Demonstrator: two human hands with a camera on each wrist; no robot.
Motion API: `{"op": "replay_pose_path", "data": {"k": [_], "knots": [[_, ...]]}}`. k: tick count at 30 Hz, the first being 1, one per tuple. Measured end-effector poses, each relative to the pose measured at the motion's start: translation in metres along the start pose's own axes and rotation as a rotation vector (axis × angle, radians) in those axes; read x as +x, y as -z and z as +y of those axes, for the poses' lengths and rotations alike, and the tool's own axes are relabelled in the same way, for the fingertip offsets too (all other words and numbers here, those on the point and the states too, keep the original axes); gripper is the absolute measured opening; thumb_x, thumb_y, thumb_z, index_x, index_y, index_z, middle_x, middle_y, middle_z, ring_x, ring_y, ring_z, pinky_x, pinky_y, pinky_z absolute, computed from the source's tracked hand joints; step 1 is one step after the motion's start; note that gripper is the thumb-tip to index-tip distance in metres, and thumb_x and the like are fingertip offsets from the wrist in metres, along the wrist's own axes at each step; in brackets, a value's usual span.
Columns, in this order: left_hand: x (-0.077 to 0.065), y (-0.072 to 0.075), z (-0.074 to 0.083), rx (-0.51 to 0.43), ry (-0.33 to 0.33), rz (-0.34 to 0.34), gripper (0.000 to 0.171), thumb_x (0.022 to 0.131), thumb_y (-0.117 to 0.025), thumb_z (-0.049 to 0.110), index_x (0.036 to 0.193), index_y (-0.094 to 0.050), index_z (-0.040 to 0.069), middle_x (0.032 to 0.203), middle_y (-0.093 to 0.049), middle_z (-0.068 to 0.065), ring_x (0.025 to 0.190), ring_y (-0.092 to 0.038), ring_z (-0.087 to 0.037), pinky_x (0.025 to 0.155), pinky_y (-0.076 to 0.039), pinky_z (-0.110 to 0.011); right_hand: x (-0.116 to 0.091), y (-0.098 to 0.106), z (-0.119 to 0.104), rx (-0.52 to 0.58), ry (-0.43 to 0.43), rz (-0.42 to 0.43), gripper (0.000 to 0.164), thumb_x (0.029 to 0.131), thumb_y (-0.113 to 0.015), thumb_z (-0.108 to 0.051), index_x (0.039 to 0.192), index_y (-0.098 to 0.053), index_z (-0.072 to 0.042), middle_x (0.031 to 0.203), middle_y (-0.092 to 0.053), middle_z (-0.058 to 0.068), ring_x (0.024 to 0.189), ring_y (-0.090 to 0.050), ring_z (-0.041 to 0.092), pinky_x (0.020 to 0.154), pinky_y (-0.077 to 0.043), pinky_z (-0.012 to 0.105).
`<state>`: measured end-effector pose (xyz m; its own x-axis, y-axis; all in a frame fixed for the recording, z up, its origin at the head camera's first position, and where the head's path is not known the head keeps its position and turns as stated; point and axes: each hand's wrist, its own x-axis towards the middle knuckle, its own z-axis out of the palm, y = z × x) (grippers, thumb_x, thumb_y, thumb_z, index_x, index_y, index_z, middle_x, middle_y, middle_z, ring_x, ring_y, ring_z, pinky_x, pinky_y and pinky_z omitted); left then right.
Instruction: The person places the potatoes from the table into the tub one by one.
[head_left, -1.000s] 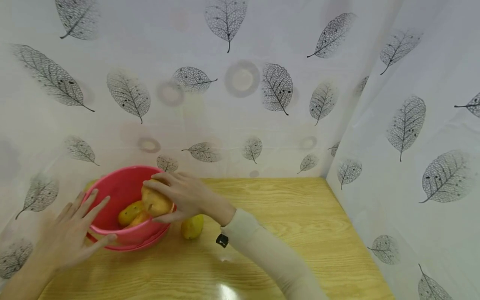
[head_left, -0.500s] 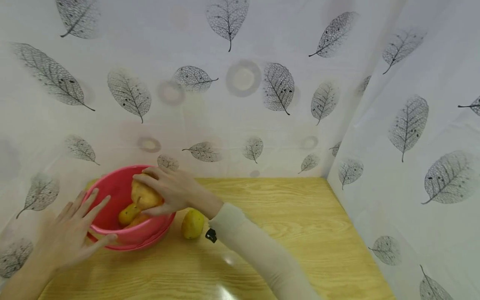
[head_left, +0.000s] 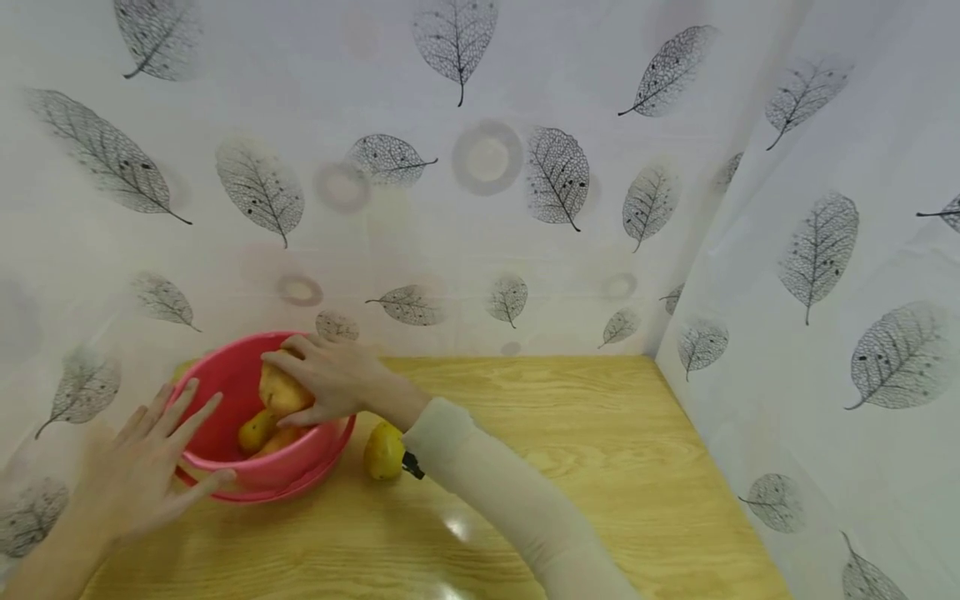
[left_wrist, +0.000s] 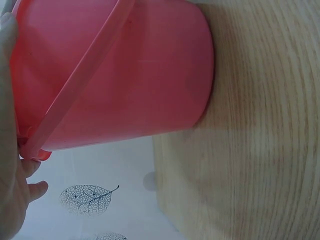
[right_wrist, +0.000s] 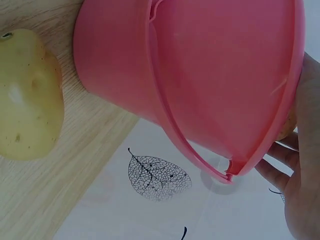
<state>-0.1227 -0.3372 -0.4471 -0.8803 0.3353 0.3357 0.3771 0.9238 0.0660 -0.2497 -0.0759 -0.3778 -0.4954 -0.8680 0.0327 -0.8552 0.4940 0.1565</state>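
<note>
A pink bucket [head_left: 225, 362] with a handle stands on the wooden table at the left. My left hand [head_left: 146, 471] lies along its left rim, fingers spread and straight, thumb across the near outer side. My right hand [head_left: 337, 375] grips a large yellow-brown pear [head_left: 281, 392] inside the mouth of the bucket, fingers over its top and thumb on the near side. Below it, yellow fruits [head_left: 257, 431] lie in the bucket. In the right wrist view the rim hides most of the held pear [right_wrist: 289, 125].
A yellow-green pear [head_left: 383, 452] sits on the table [head_left: 585, 467] just right of the bucket, close to the right wrist. A white leaf-print curtain [head_left: 480, 242] hangs behind the table and along its right side.
My right hand has moved left and slightly down, taking the pear from the right rim further into the bucket. My left hand and the bucket have stayed in place.
</note>
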Motion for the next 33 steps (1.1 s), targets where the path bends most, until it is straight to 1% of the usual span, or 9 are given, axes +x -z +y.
{"op": "replay_pose_path", "data": {"k": [3, 8, 11, 15, 19, 22, 24, 29, 33], "knots": [[0.000, -0.001, 0.001, -0.010, 0.001, -0.002, 0.106, 0.089, -0.071, 0.061, 0.169, -0.023, 0.011, 0.177, -0.011, -0.024, 0.167, 0.014, -0.034, 0.122, 0.026, -0.021, 0.003, -0.001, 0.002, 0.002, -0.032, -0.042, 0.092, 0.094, -0.057, -0.076, 0.166, -0.030, -0.027, 0.159, -0.045, -0.001, 0.142, -0.048, 0.013, 0.112, -0.049, 0.023], [0.000, 0.000, 0.002, -0.010, 0.012, -0.010, 0.105, 0.089, -0.071, 0.061, 0.168, -0.023, 0.011, 0.178, -0.011, -0.024, 0.167, 0.013, -0.035, 0.122, 0.026, -0.022, 0.008, -0.003, 0.002, -0.047, -0.051, -0.059, 0.091, 0.093, -0.057, -0.078, 0.165, -0.032, -0.028, 0.156, -0.047, -0.002, 0.136, -0.050, 0.011, 0.106, -0.050, 0.021], [0.000, -0.001, 0.003, -0.011, 0.014, -0.012, 0.106, 0.089, -0.072, 0.061, 0.168, -0.024, 0.011, 0.177, -0.012, -0.024, 0.167, 0.012, -0.036, 0.122, 0.027, -0.023, 0.010, -0.005, 0.002, -0.051, -0.064, -0.066, 0.091, 0.092, -0.057, -0.079, 0.165, -0.033, -0.029, 0.155, -0.048, -0.003, 0.135, -0.051, 0.010, 0.106, -0.050, 0.021], [-0.001, -0.001, 0.002, -0.010, 0.013, -0.004, 0.106, 0.089, -0.072, 0.061, 0.168, -0.024, 0.011, 0.177, -0.012, -0.024, 0.167, 0.013, -0.035, 0.121, 0.026, -0.022, 0.011, -0.006, 0.000, -0.059, -0.085, -0.082, 0.093, 0.092, -0.055, -0.081, 0.166, -0.030, -0.031, 0.158, -0.046, -0.003, 0.137, -0.050, 0.010, 0.106, -0.050, 0.021], [-0.001, -0.002, 0.002, -0.005, 0.011, 0.000, 0.107, 0.089, -0.072, 0.062, 0.169, -0.022, 0.012, 0.177, -0.011, -0.023, 0.167, 0.012, -0.036, 0.123, 0.026, -0.025, 0.010, -0.005, 0.000, -0.071, -0.070, -0.090, 0.093, 0.093, -0.052, -0.081, 0.167, -0.028, -0.031, 0.163, -0.043, -0.004, 0.144, -0.047, 0.012, 0.110, -0.050, 0.023], [-0.002, -0.003, 0.002, -0.006, 0.012, 0.000, 0.107, 0.089, -0.071, 0.062, 0.169, -0.021, 0.012, 0.178, -0.011, -0.023, 0.167, 0.012, -0.036, 0.124, 0.026, -0.026, 0.008, -0.004, 0.000, -0.075, -0.032, -0.074, 0.089, 0.095, -0.051, -0.078, 0.167, -0.029, -0.029, 0.165, -0.042, -0.003, 0.149, -0.044, 0.014, 0.118, -0.046, 0.027], [-0.001, -0.003, 0.001, -0.005, 0.010, 0.004, 0.107, 0.089, -0.071, 0.062, 0.169, -0.021, 0.012, 0.178, -0.011, -0.023, 0.167, 0.012, -0.035, 0.123, 0.026, -0.024, 0.006, -0.003, 0.000, -0.067, -0.007, -0.053, 0.086, 0.097, -0.052, -0.075, 0.166, -0.030, -0.029, 0.166, -0.042, -0.003, 0.151, -0.043, 0.015, 0.122, -0.044, 0.027], [-0.001, -0.002, 0.000, 0.007, -0.002, 0.018, 0.108, 0.089, -0.071, 0.063, 0.169, -0.021, 0.013, 0.178, -0.012, -0.023, 0.168, 0.013, -0.033, 0.123, 0.026, -0.021, -0.003, -0.002, 0.003, -0.055, 0.022, 0.004, 0.081, 0.100, -0.049, -0.072, 0.166, -0.032, -0.027, 0.166, -0.043, -0.002, 0.153, -0.044, 0.015, 0.124, -0.043, 0.028], [-0.001, -0.002, 0.000, 0.005, -0.007, 0.022, 0.107, 0.089, -0.071, 0.063, 0.169, -0.022, 0.013, 0.178, -0.011, -0.022, 0.168, 0.014, -0.032, 0.123, 0.025, -0.021, -0.012, -0.006, 0.007, -0.052, 0.024, 0.055, 0.083, 0.100, -0.048, -0.074, 0.166, -0.032, -0.026, 0.168, -0.043, -0.002, 0.154, -0.043, 0.017, 0.126, -0.041, 0.031]]}}
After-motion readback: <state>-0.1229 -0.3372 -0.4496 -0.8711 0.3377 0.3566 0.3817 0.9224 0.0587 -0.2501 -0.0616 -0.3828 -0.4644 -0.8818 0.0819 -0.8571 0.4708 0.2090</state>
